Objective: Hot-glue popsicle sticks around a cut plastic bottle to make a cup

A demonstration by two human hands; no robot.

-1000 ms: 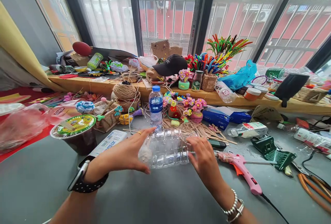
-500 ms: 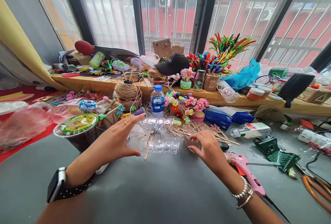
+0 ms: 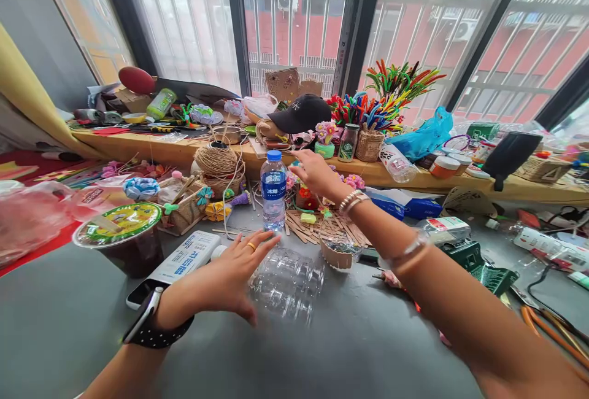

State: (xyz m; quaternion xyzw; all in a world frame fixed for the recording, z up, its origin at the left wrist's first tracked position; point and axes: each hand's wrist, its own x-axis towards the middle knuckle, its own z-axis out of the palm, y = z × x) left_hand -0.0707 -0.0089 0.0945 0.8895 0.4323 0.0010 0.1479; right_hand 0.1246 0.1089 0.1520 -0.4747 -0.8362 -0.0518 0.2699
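My left hand (image 3: pixel 230 276), fingers spread, is at the near left side of a large clear plastic bottle (image 3: pixel 294 282) lying on its side on the grey table. Whether it touches the bottle I cannot tell. My right hand (image 3: pixel 315 172) stretches forward with its fingers out and nothing seen in them. Its fingertips are just right of the blue cap of an upright water bottle (image 3: pixel 273 193). Beside the lying bottle stands a small clear cup (image 3: pixel 338 258) with a band of wooden sticks round it. Flat wooden craft sticks (image 3: pixel 301 224) lie behind, with handmade flowers (image 3: pixel 352 182) partly hidden by my right arm.
A lidded drink cup (image 3: pixel 124 245) and a white box (image 3: pixel 191 258) stand left. Twine (image 3: pixel 218 162) sits near the wooden ledge (image 3: pixel 193 145). A glue gun (image 3: pixel 391 278) is mostly under my right arm. Green packaging (image 3: pixel 478 267) and orange-handled scissors (image 3: pixel 547 325) lie right.
The clear bottle has come nearer to me, away from the upright water bottle. My right hand has moved from the small cup forward and left. My left hand has moved right and nearer.
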